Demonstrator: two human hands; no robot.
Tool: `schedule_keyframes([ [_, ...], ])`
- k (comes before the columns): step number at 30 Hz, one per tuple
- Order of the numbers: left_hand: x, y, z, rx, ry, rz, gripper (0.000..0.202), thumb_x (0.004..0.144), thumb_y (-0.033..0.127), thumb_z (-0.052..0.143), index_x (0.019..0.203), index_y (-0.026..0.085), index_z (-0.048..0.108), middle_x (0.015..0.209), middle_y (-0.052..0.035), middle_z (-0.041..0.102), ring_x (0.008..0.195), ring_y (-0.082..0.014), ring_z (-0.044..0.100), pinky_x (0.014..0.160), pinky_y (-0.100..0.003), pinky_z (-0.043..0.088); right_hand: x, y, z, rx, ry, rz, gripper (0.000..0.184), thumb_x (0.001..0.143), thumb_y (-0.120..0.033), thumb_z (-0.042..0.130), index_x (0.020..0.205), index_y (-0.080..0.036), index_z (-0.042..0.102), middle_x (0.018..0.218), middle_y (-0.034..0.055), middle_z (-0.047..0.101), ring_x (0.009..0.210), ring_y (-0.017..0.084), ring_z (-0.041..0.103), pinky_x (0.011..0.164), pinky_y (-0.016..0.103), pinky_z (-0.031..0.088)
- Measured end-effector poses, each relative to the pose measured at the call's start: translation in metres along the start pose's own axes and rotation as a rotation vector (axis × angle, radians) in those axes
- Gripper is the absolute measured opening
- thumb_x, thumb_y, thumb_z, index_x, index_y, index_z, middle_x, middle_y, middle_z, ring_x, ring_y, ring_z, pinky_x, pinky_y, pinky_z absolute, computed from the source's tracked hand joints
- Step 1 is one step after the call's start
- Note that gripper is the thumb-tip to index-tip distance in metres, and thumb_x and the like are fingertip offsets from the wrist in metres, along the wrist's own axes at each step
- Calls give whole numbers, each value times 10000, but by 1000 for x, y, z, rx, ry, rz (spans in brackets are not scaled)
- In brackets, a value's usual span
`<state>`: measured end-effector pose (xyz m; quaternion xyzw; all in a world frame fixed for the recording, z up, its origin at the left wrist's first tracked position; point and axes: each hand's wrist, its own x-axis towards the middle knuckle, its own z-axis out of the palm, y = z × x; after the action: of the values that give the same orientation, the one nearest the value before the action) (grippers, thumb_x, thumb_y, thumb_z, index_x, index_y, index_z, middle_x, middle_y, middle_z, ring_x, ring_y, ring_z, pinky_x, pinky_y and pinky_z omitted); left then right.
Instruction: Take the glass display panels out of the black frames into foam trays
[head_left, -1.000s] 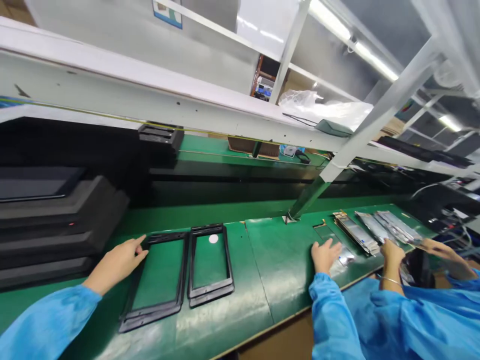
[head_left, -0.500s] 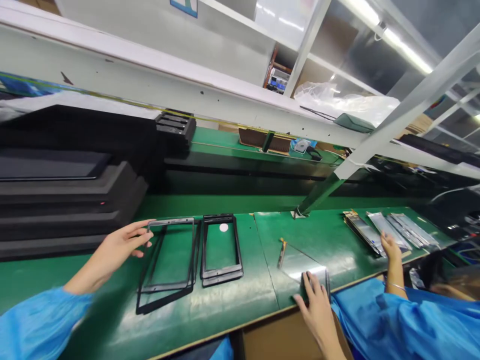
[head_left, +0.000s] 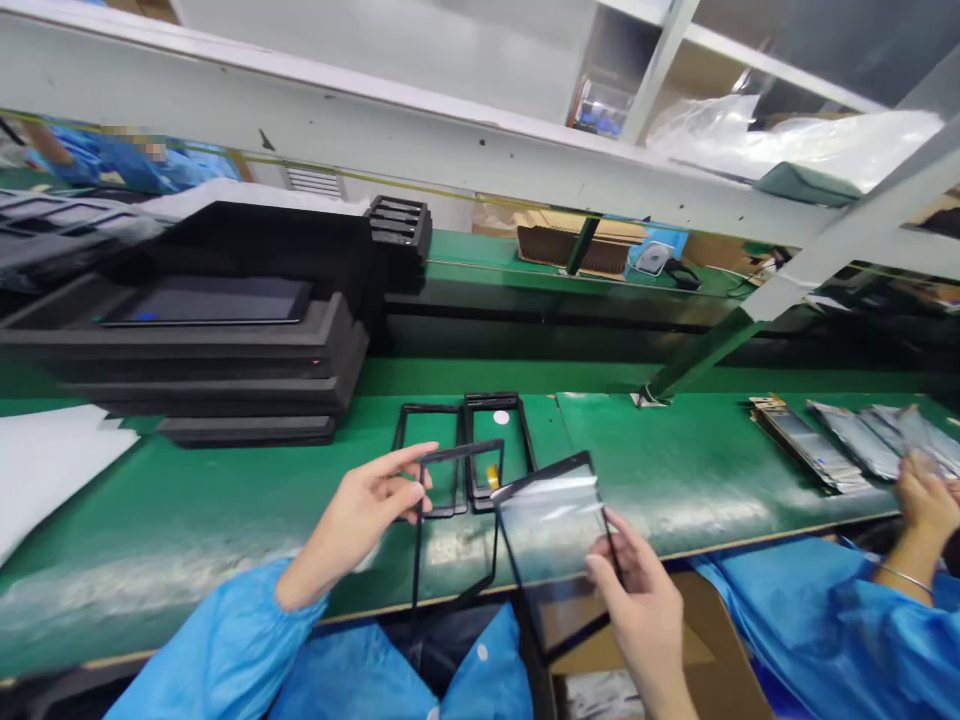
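Observation:
My left hand (head_left: 360,515) pinches the upper left corner of a thin black rectangular frame (head_left: 418,560), lifted off the bench and tilted. Closed on the right edge of a clear glass panel with a black border (head_left: 555,520) is my right hand (head_left: 637,590). A small orange tab (head_left: 493,477) shows by the panel's left side. Frame and panel are side by side, close together; whether they touch I cannot tell. Behind them another black frame (head_left: 431,408) and a stack of black frames (head_left: 527,440) lie on the green bench (head_left: 645,460).
Black foam trays (head_left: 247,385) are piled at the left, a dark screen (head_left: 217,300) in the top one. White sheets (head_left: 56,465) lie at far left. On the right a co-worker's hand (head_left: 926,500) is at wrapped panels (head_left: 855,435). A green-and-white post (head_left: 705,350) rises behind.
My left hand has lifted one frame off the bench and brought it right. My right hand has raised the glass panel from the bench. The view has swung left.

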<state>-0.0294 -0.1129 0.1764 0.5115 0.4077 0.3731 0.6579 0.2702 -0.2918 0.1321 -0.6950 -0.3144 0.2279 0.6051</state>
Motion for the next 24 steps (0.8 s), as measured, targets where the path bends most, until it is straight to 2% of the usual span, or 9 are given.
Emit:
schedule_keyframes([
  [1,-4,0,2,-6,-3,13,475,819,381,882,1269,250,805,908,-44,733,706,-193,745,609,-271,607,-7,-2,15,68,-77,57,558,775,-431,892,1283,-226,784,823,42,735,679,212,672,580,317,602],
  [3,-9,0,3,-8,-5,50,460,830,361,870,1268,233,810,886,-59,752,719,-202,743,621,-277,613,-19,-3,40,159,-181,129,614,806,-420,884,1366,-216,737,821,23,705,633,170,621,473,248,533],
  [6,-16,-2,2,4,0,101,450,841,343,857,1272,221,812,879,-74,774,727,-209,739,632,-283,620,-31,-1,59,238,-185,188,607,783,-445,908,1322,-207,766,811,16,688,617,153,594,436,225,504],
  [15,-24,-4,6,-21,5,128,380,845,314,867,1221,265,842,871,-62,797,725,-194,743,647,-264,626,-36,-4,66,262,-207,236,600,798,-415,901,1342,-209,749,822,4,668,596,128,556,445,213,494],
  [19,-26,-8,9,-58,4,75,451,821,367,891,1252,251,828,855,-71,796,711,-204,741,622,-274,635,-42,-6,71,250,-192,204,627,828,-390,868,1403,-201,703,869,23,678,676,157,603,483,221,513],
  [24,-26,-11,13,-103,41,2,568,772,448,921,1290,243,809,859,-74,768,709,-209,733,587,-282,650,-48,0,71,182,-204,171,673,839,-352,855,1466,-212,656,933,40,717,791,181,666,625,258,570],
])
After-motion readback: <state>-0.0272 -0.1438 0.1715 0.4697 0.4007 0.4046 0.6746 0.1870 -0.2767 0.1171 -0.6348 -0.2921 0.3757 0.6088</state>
